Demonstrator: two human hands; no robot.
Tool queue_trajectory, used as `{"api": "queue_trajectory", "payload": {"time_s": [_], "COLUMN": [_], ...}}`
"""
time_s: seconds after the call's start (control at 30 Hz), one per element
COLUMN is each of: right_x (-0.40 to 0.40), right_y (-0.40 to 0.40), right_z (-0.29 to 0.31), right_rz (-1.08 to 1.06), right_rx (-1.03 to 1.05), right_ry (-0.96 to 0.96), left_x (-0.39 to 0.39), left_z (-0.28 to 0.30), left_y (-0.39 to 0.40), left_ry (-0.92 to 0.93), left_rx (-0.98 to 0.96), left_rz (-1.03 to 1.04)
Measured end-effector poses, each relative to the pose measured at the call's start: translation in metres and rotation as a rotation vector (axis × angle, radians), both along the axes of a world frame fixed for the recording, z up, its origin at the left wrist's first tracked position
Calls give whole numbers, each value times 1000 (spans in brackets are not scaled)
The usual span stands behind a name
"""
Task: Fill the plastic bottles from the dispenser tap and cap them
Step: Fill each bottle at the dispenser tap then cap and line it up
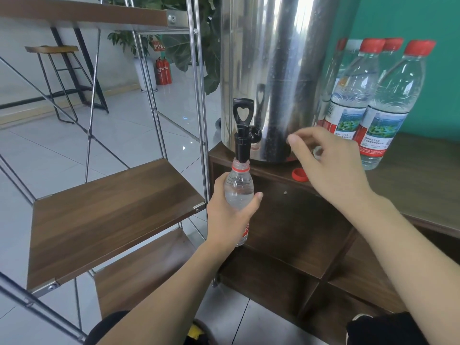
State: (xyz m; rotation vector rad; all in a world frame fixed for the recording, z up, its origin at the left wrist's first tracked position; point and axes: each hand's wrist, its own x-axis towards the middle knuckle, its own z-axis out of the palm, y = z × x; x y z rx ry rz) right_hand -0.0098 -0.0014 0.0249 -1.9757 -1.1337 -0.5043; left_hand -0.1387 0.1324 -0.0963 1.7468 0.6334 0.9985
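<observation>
Under the tap (242, 135), the left hand (227, 215) hides the bottle's (238, 186) label.

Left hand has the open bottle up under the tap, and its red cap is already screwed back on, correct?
Not quite. The left hand does hold the bottle under the tap, but the bottle's neck is open; a loose red cap lies on the cabinet top, as the head view shows.

Location type: probably an office lounge or break area. Indicators: stainless steel drink dispenser (271, 78) on a dark wood cabinet (418, 175), glossy tiled floor (119, 135), bar stool (58, 80) at a high counter, fire extinguishers (163, 70), large potted plant (181, 48), teal wall (408, 18).
</observation>
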Motion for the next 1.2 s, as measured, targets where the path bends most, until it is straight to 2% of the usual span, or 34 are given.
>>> {"api": "queue_trajectory", "payload": {"time_s": [0.17,0.3,0.57,0.93,1.2], "right_x": [19,22,17,-18,-28], "right_y": [-12,-14,-20,-14,-21], "right_z": [-31,-40,-35,-19,-9], "right_rz": [-156,-178,-46,268,449], "right_rx": [-180,-289,-274,-162,-67], "right_ry": [53,103,120,78,181], "left_x": [0,-1,-4,-18,-31], "left_z": [1,0,0,3,11], "left_y": [-3,-5,-10,-27,-40], "left_ry": [8,19,25,-41,-81], "left_rx": [23,28,-3,-31,79], "left_rz": [7,17,11,-9,-105]}}
